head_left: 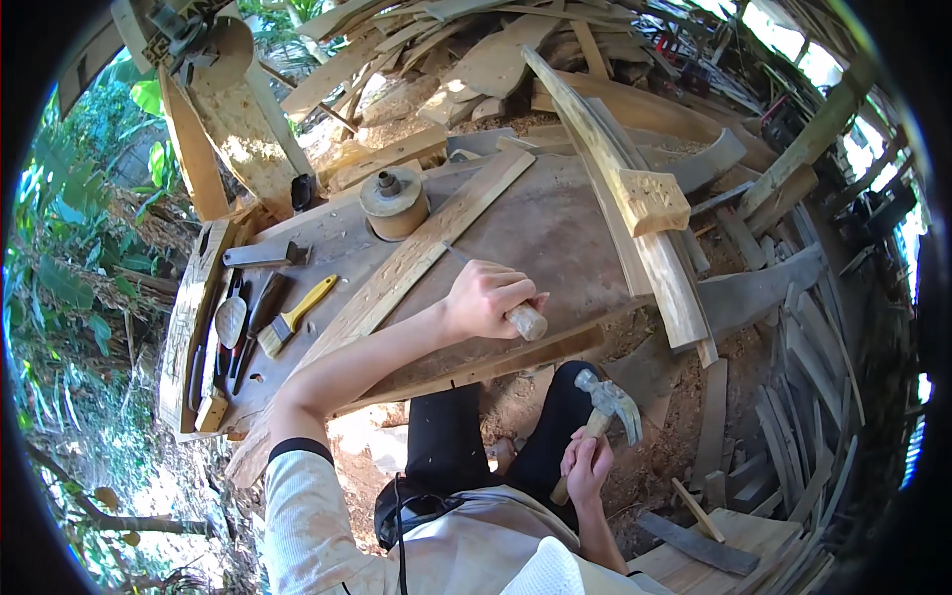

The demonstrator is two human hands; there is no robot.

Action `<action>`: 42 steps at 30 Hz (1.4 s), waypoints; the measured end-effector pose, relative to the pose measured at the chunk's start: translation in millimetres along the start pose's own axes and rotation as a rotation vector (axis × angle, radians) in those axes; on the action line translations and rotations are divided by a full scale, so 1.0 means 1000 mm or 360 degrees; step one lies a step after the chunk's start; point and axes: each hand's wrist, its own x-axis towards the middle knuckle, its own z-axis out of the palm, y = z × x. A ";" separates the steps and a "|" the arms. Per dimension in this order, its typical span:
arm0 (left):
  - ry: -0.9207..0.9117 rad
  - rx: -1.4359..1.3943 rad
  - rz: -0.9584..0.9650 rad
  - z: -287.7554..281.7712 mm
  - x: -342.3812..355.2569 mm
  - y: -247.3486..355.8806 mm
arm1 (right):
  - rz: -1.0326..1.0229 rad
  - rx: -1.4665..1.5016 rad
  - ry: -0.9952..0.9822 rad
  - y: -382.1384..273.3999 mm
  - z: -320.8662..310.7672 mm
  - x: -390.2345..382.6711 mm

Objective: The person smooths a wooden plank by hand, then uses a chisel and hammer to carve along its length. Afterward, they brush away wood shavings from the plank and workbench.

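My left hand (pixel 489 300) is closed around the wooden handle of a chisel (pixel 527 322). The thin blade comes out past my fist, its tip at the edge of a long wooden board (pixel 397 273) lying aslant on the workbench. Whether the tip touches the wood I cannot tell. Low beside my right thigh, my right hand (pixel 587 462) grips a claw hammer (pixel 611 402) by its wooden handle, with the metal head up. The hammer is well apart from the chisel.
A yellow-handled brush (pixel 297 315) and a plane-like block (pixel 260 255) lie on the bench's left. Behind the board stands a round spindle piece (pixel 394 205). A long timber with a thick block (pixel 650 201) crosses the right end. Scrap wood (pixel 813 347) is heaped around.
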 end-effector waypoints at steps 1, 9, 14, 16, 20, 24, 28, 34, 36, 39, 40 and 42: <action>0.0008 -0.0007 -0.0034 -0.003 0.001 0.001 | 0.0007 0.0057 -0.0001 -0.003 0.005 0.001; -0.0112 -0.0136 -0.0352 -0.018 0.004 0.003 | -0.0692 -0.0069 -0.0163 -0.060 0.030 0.017; -0.0189 -0.0196 -0.0366 -0.014 0.004 0.002 | -0.1336 0.0092 -0.0150 -0.078 0.057 0.030; -0.0200 -0.0191 -0.0345 -0.011 0.001 0.002 | -0.1317 -0.0381 -0.0142 -0.076 0.058 0.038; -0.0170 -0.0146 -0.0239 -0.015 -0.006 0.001 | -0.0881 -0.0823 -0.0207 -0.090 0.075 0.049; -0.0128 -0.0176 -0.0177 -0.008 -0.003 0.003 | -0.1360 -0.1069 -0.0056 -0.028 0.049 0.046; -0.0123 -0.0199 -0.0293 -0.014 -0.006 -0.003 | -0.0612 -0.0642 -0.0131 -0.023 0.059 0.048; -0.0152 -0.0245 -0.0278 -0.017 -0.010 -0.007 | -0.1151 -0.0617 -0.0157 -0.010 0.065 0.059; -0.0132 -0.0195 -0.0288 -0.017 -0.013 -0.005 | -0.1046 -0.0544 -0.0140 -0.012 0.072 0.054; -0.0144 -0.0239 -0.0270 -0.013 -0.007 -0.006 | -0.1383 -0.0621 -0.0056 0.010 0.053 0.059; -0.0156 -0.0263 -0.0275 -0.013 -0.007 -0.006 | -0.1401 -0.0871 -0.0054 0.014 0.051 0.062; -0.0134 -0.0248 -0.0283 -0.009 -0.007 -0.004 | -0.1407 -0.0986 -0.0056 0.022 0.047 0.061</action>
